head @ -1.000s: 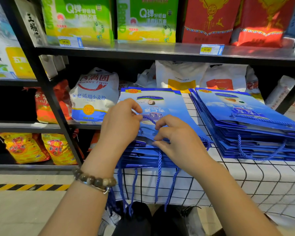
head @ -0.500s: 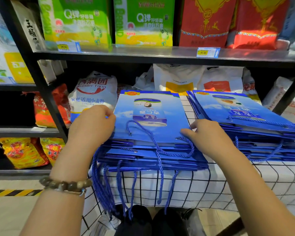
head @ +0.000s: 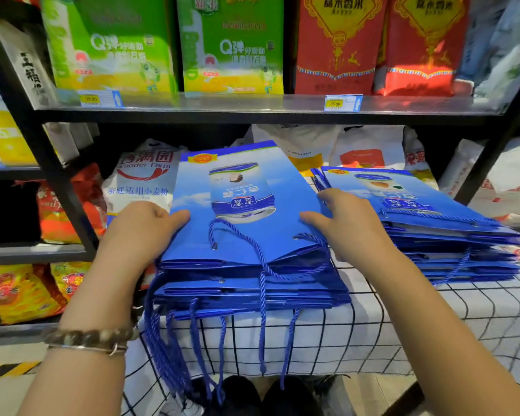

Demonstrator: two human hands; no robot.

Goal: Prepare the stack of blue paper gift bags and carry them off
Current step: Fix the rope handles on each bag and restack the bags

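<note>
A stack of flat blue paper gift bags lies on a table under a white cloth with a black grid; its blue cord handles hang over the front edge. My left hand grips the stack's left edge, thumb on the top bag and fingers curled round the side. My right hand grips the right edge the same way. The stack's far end is tilted up off the table. A second stack of blue bags lies just to the right, close to my right hand.
Black metal shelving stands right behind the table, holding green and red rice boxes above and white flour sacks and plastic bags behind the stacks. More packets fill the lower left shelves. My shoes show under the table's front edge.
My hands left the cord handles at the stack's middle and spread out to its left and right edges. The stack's far end has since risen and the bags sit closer to me.
</note>
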